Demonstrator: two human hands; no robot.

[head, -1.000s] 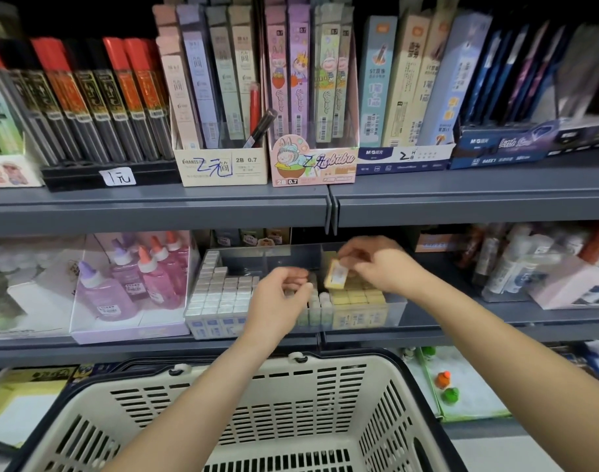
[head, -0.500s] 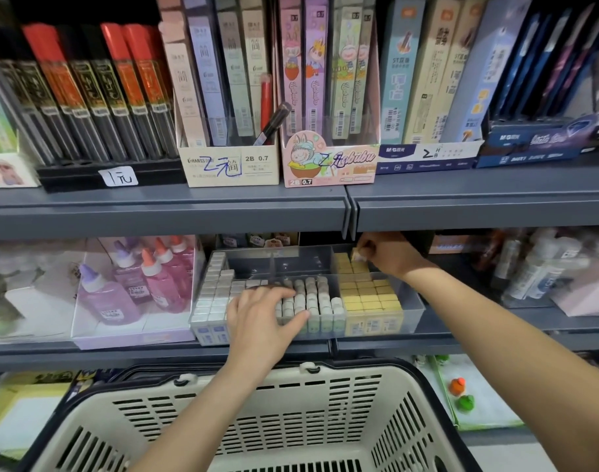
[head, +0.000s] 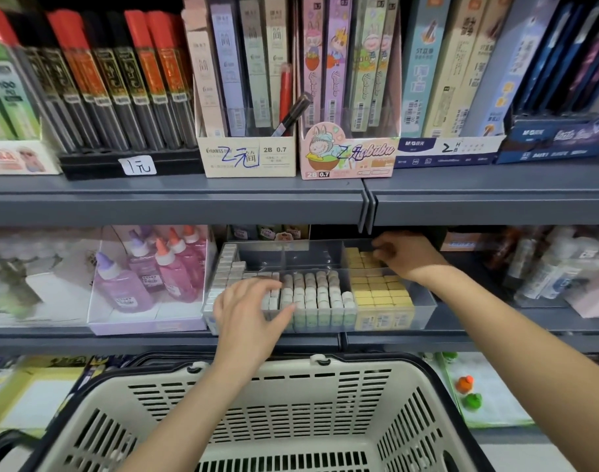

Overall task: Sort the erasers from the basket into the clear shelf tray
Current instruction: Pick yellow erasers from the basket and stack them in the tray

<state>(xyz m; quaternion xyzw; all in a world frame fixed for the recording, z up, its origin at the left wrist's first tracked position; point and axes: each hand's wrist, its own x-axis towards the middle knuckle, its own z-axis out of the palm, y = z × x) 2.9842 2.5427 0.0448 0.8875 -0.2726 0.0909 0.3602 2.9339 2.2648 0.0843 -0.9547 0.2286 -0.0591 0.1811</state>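
Left hand point(head: 247, 311) lies spread over the front left corner of the clear plastic shelf tray point(head: 427, 303), fingers wide and nearly straight, with the fingertips resting on the small white block erasers point(head: 228, 267) packed there. It grips nothing.

The right hand point(head: 403, 257) reaches deeper, to the back of the tray's right compartment just under the edge of the grey metal upper shelf point(head: 175, 199). Its fingers are curled down onto the rear rows of yellow block erasers point(head: 380, 291) - whether they pinch one cannot be told, since the fingertips are hidden behind the knuckles.

The tray stands on the grey lower shelf point(head: 121, 338) and is split by clear dividers. White erasers fill the left section, round-topped pale erasers point(head: 320, 294) stand in upright rows in the middle front section, and the yellow ones fill the right section front to back.

Below both forearms sits the cream slotted plastic basket point(head: 291, 393) with a black rim, close against the shelf front - the arms cross over its far edge.

Just left of the tray, pink and purple glue bottles point(head: 175, 270) stand in a white display box. On the upper shelf, tall pastel pencil-lead boxes point(head: 247, 63) stand upright in cardboard display cartons.
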